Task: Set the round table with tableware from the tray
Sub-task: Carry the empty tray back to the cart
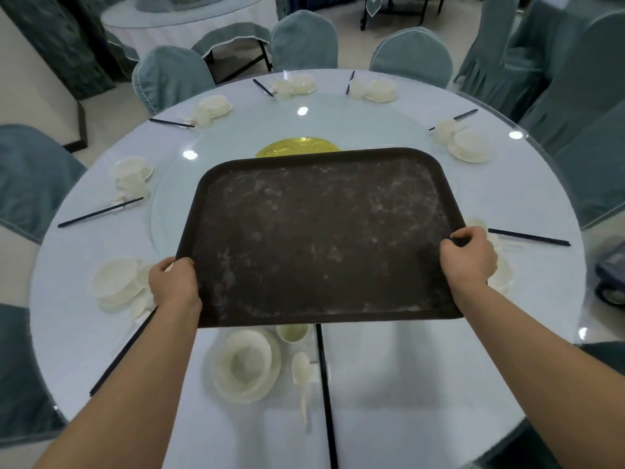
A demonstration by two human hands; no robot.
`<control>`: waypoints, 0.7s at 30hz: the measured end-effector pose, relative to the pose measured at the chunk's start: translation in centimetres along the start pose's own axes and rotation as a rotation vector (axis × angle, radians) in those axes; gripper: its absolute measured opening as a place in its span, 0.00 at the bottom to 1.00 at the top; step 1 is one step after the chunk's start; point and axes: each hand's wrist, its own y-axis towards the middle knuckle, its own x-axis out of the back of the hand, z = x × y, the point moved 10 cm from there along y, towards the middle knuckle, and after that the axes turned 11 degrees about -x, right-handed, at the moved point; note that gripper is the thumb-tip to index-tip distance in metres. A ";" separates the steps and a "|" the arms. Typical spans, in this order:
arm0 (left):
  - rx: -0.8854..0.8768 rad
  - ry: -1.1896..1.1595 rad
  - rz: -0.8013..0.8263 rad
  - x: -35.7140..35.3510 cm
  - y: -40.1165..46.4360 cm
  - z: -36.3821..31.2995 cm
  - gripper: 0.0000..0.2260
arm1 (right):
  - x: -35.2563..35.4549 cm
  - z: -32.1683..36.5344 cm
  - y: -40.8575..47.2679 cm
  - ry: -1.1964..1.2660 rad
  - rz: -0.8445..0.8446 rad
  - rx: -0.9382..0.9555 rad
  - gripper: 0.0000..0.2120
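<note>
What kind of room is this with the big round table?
Probably a restaurant banquet hall: a big round table laid with many matching place settings, covered chairs around it, and another dressed table behind.

A dark brown rectangular tray, scuffed and bare, sits level above the round glass-topped desk, where white place settings ring the edge.

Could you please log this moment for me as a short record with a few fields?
tray: dark brown rectangular plastic tray, nothing on it, held over the table
left hand: grips the tray's left edge
right hand: grips the tray's right edge
table: round glass-topped table with white place settings around its rim
nearest setting: white bowl on plate, white spoon, black chopsticks
</note>
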 end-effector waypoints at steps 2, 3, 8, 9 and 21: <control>-0.019 0.011 0.018 -0.5 -1.4 -0.7 0.14 | 2.0 -0.7 0.3 0.018 -0.017 -0.004 0.06; -0.031 0.013 0.029 -0.9 -2.1 -1.0 0.14 | 3.0 -1.0 0.6 0.027 -0.026 -0.007 0.06; -0.096 0.020 0.107 -3.8 -7.2 -3.0 0.15 | 9.0 -3.7 2.9 0.083 -0.075 -0.044 0.07; -0.104 0.025 0.125 -4.6 -8.4 -3.1 0.15 | 10.4 -4.4 3.5 0.093 -0.087 -0.053 0.07; -0.067 0.020 0.270 -13.3 -27.8 0.2 0.14 | 29.5 -14.7 11.8 0.070 -0.235 -0.140 0.03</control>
